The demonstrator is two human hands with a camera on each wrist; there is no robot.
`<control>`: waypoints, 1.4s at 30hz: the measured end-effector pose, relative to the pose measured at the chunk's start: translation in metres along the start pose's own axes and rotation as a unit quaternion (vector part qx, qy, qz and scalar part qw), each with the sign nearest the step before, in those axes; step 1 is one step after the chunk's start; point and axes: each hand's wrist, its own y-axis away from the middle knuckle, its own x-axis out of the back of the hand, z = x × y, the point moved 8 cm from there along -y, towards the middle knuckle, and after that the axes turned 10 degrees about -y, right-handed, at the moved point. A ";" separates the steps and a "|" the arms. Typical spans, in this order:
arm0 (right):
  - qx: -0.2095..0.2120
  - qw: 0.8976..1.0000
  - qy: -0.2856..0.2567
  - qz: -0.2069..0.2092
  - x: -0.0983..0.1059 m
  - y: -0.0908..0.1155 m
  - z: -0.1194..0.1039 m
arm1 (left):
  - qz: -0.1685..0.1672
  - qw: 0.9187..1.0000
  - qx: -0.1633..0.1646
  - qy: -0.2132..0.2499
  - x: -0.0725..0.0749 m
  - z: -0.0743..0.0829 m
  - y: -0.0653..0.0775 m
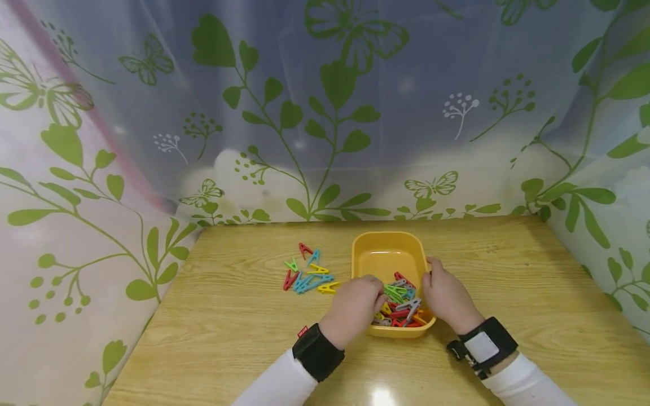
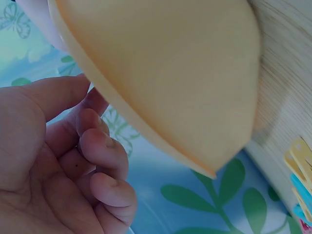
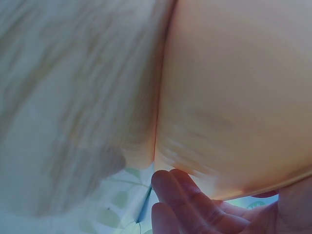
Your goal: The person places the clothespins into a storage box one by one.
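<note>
Along the far edge of the wood-grained table hangs a blue-grey and white curtain printed with green leafy stems and butterflies. Matching pale panels flank the table, one beyond its left edge, one beyond its right. Glare whitens a spot toward the near edge.

Free tabletop at right, room at far end of yellow bin, clothespins (heaped) clogging near end
</note>
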 end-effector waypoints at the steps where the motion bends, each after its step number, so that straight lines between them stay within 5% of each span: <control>1: 0.000 1.000 0.000 0.000 0.000 0.000 0.000 | 0.004 1.000 0.005 0.006 0.000 -0.004 0.001; 13: -0.012 1.000 -0.005 -0.007 0.000 0.002 0.000 | 0.066 0.987 0.122 0.076 0.010 -0.067 0.018; 22: 0.001 1.000 -0.005 0.000 0.002 0.001 0.000 | 0.047 0.982 0.181 0.016 -0.004 -0.111 0.032; 29: -0.009 1.000 -0.011 -0.007 0.002 0.002 0.000 | -0.003 0.986 0.164 0.015 -0.022 -0.112 0.036; 42: -0.008 1.000 -0.005 -0.007 0.000 0.002 -0.001 | -0.037 0.992 0.117 0.013 -0.045 -0.098 0.029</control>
